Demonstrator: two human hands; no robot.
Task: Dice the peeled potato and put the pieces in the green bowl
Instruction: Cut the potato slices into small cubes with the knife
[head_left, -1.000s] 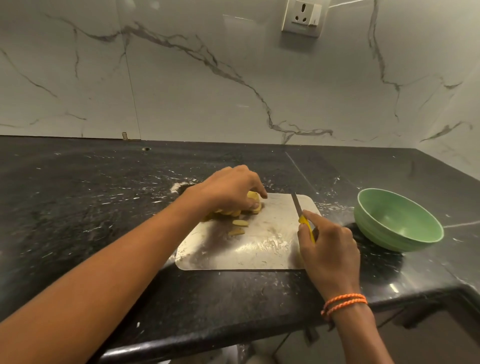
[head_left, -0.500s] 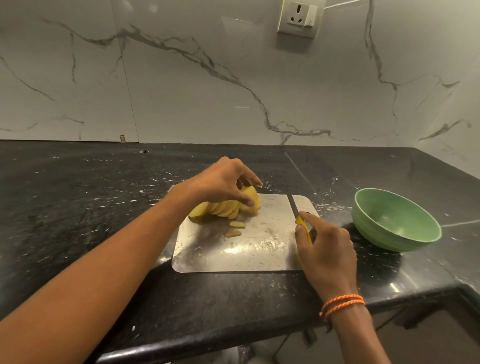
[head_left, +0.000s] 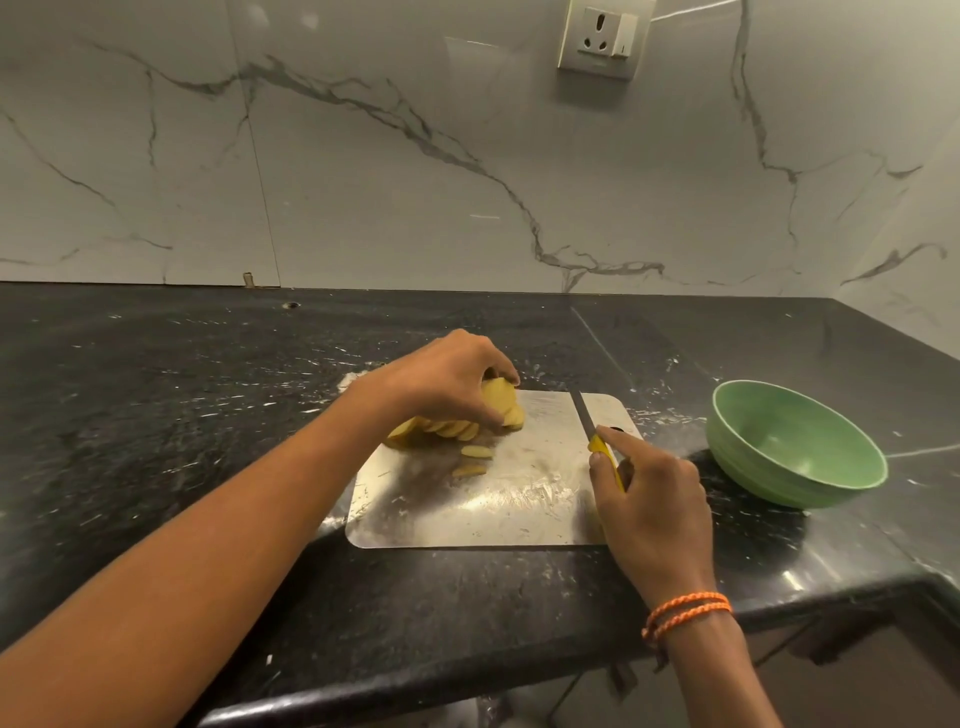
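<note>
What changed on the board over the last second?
The left hand rose from pressing the potato slices flat and now grips them by the right end, lifting it. Unchanged: the right hand holds the knife idle at the board's right edge; two loose slices, bowl empty.

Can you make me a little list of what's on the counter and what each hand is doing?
Left hand: grips a stack of potato slices, lifted at one end
Right hand: holds a knife by its yellow handle, blade away from the potato
Loose slices: two, lying flat on the cutting board
Green bowl: right of the board, nothing visible inside
Counter: black, speckled
Wall: white marble look, with a socket
Wrist: orange band on the right arm
</note>
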